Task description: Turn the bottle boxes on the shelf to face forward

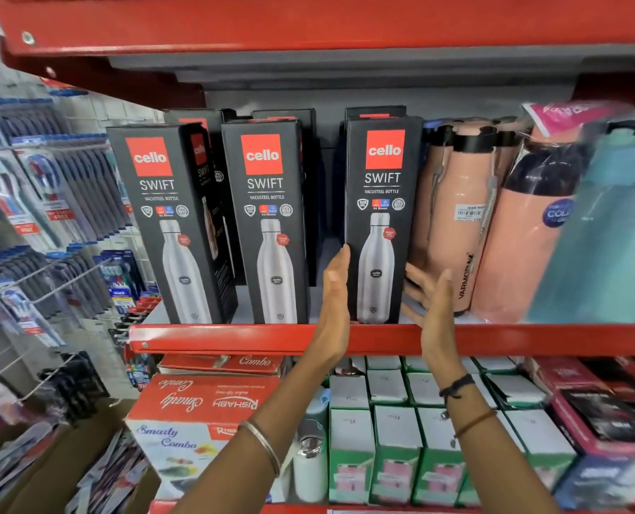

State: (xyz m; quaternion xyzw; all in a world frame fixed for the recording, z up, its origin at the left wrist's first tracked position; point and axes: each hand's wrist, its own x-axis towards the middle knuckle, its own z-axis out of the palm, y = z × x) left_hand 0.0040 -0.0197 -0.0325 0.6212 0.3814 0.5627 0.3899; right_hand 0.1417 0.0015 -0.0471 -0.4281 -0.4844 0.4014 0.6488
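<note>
While three black bottle boxes are lined along the front edge of the red shelf (234, 337), the whole scene is framed by the shelf above (308, 24) and a lower shelf packed with goods. The left box (167, 224) is seen turned slightly, its side panel showing toward the right. The middle box (267, 220) is faced forward. The right box (382, 217) is faced forward too, stood near the middle of the shelf's front edge, with more black boxes stacked behind all three. Peach bottles (456, 217) and a teal bottle (605, 235) are placed toward the shelf's right end, the nearest peach one just beside the right box. A red carton (197, 406) and green-and-white cartons (393, 450) are seen below. Toothbrush packs (49, 187) are hung on a rack at left.

The left hand (332, 302) is held flat and open, fingertips touching the right box's left edge, nothing clasped. The right hand (430, 306) is spread open beside the box's right side, fingers reaching between it and the peach bottle; contact cannot be told. A bangle (264, 443) is worn on the left wrist, thread bands (464, 402) on the right.
</note>
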